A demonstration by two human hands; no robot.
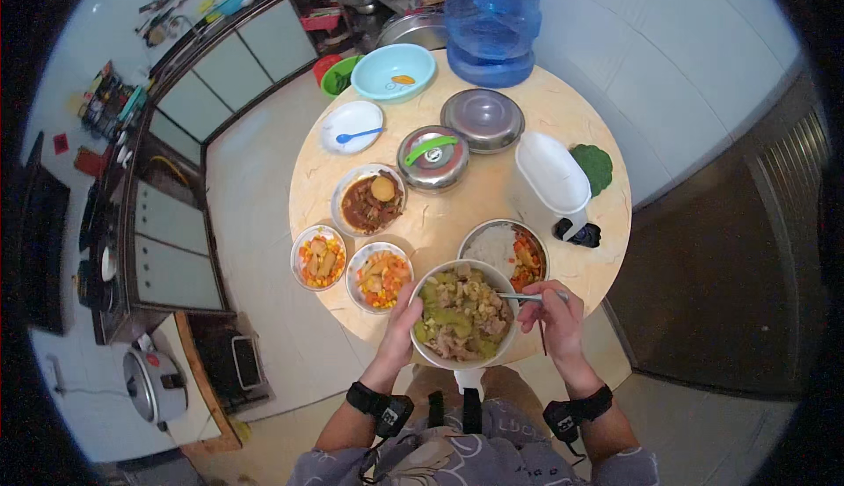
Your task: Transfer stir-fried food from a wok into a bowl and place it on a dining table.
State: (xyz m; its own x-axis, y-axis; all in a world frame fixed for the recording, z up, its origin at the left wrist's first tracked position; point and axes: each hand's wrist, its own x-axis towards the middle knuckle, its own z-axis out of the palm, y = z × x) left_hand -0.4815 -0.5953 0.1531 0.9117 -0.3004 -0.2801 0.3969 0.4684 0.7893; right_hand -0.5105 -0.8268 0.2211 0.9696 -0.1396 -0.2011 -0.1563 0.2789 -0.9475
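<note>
At the near edge of the round table, my left hand (399, 327) grips the rim of a white bowl (428, 354). Inside it are pieces of meat and a green vegetable (455, 314). My right hand (557, 318) is closed around the handle of a metal spoon (521, 296), whose head is hidden in the food. A thin dark red stick (543, 339), perhaps a chopstick, hangs below that hand. Just beyond the bowl is a metal dish (546, 248) of white rice and an orange vegetable mix, partly covered by the bowl.
On the left stand two bowls of corn mix (295, 275) (351, 288) and a brown stew bowl (336, 212). Behind are a lidded metal pot (432, 176), a metal lid (484, 116), a white plate with blue spoon (336, 126), a blue basin (369, 80), and a water bottle (494, 37). A white pitcher (550, 169) stands right.
</note>
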